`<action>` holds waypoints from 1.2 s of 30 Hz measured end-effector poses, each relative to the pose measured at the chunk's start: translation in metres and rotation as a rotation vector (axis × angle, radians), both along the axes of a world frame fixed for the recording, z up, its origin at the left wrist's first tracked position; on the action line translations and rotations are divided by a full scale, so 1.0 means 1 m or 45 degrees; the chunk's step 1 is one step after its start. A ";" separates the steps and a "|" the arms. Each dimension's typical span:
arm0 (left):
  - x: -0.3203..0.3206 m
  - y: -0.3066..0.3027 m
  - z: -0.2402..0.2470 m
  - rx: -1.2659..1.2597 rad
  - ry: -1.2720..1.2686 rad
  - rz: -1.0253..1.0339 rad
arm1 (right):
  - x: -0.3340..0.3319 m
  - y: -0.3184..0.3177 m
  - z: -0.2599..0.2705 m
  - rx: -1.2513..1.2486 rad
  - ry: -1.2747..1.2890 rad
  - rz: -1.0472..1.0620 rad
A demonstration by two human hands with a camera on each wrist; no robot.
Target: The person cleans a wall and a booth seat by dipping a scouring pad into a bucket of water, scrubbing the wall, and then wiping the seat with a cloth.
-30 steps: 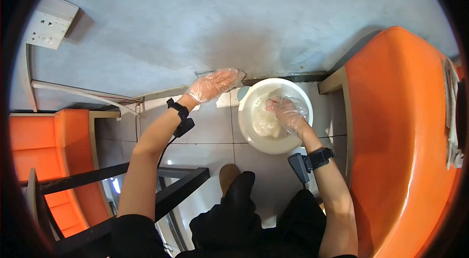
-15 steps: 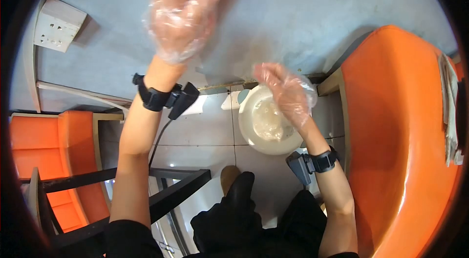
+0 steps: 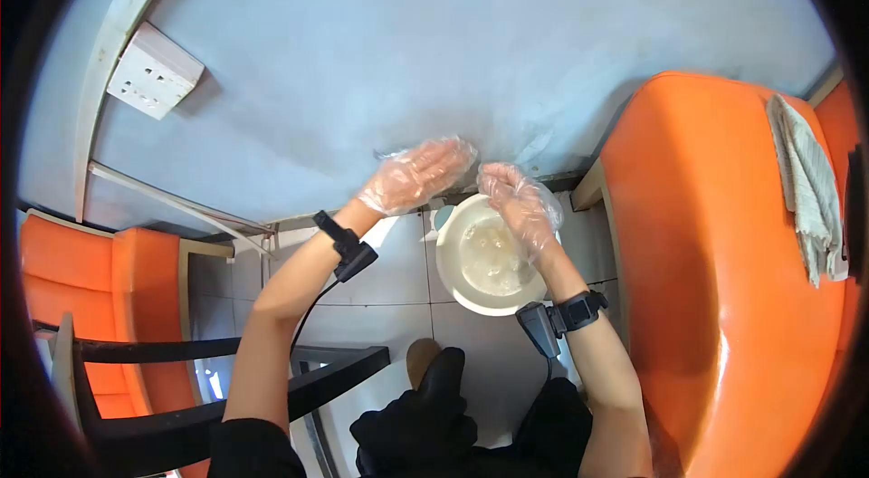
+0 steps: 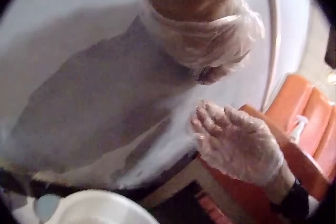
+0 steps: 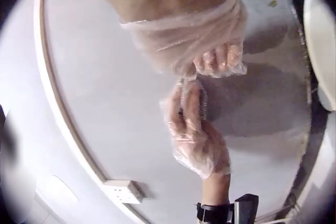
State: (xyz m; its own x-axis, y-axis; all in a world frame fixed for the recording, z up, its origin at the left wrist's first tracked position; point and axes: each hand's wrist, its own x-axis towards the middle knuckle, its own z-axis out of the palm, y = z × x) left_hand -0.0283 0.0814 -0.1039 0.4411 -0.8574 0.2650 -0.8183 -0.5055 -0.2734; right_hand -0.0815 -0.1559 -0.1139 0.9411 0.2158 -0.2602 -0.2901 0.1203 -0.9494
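Note:
In the head view my left hand (image 3: 415, 177), in a clear plastic glove, lies against the lower grey-blue wall (image 3: 362, 52). Its fingers and thumb hold a dark, wiry-looking scouring pad (image 5: 203, 103), mostly hidden under the hand. Gloved the same way, my right hand (image 3: 520, 206) hovers above the far right rim of a white basin (image 3: 445, 274) on the floor, close to the left fingertips. The left wrist view shows that right palm turned up, wet, with loosely bent fingers and nothing in it. Cloudy water with bubbles fills part of the basin.
An orange bench (image 3: 688, 252) stands close on the right, a grey cloth (image 3: 801, 188) draped over it. A socket box (image 3: 156, 71) juts from the wall at left. Black bars (image 3: 317, 378) and another orange seat (image 3: 149, 297) are at lower left.
My left hand swept high up the wall, then came back down low. The right hand rose out of the basin's water and now hovers over its rim near the left hand.

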 end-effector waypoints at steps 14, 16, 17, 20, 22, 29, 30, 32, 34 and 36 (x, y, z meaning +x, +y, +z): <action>0.040 -0.090 0.166 -0.593 -0.728 -0.056 | -0.006 -0.021 0.154 0.524 -0.632 -0.319; 0.031 -0.080 0.115 -0.436 -0.402 -0.047 | -0.007 -0.023 0.140 0.472 -0.540 -0.277; 0.030 -0.073 0.084 -0.415 -0.187 -0.015 | -0.006 -0.022 0.130 0.419 -0.447 -0.231; 0.015 -0.058 0.051 -0.432 0.049 0.011 | -0.008 -0.014 0.101 0.387 -0.347 -0.161; 0.010 -0.055 0.069 -0.417 0.295 -0.076 | -0.010 -0.013 0.099 0.386 -0.397 -0.154; 0.029 -0.090 0.220 -0.741 -0.674 -0.042 | -0.014 -0.023 0.140 0.480 -0.508 -0.280; 0.031 -0.097 0.249 -0.737 -0.863 -0.039 | -0.016 -0.024 0.144 0.481 -0.511 -0.278; 0.044 -0.108 0.273 -0.722 -1.144 -0.089 | -0.017 -0.025 0.148 0.427 -0.465 -0.247; 0.038 -0.120 0.252 -0.595 -1.128 0.082 | -0.016 -0.025 0.144 0.429 -0.459 -0.249; 0.041 -0.118 0.233 -0.602 -1.059 0.037 | -0.012 -0.025 0.137 0.431 -0.455 -0.257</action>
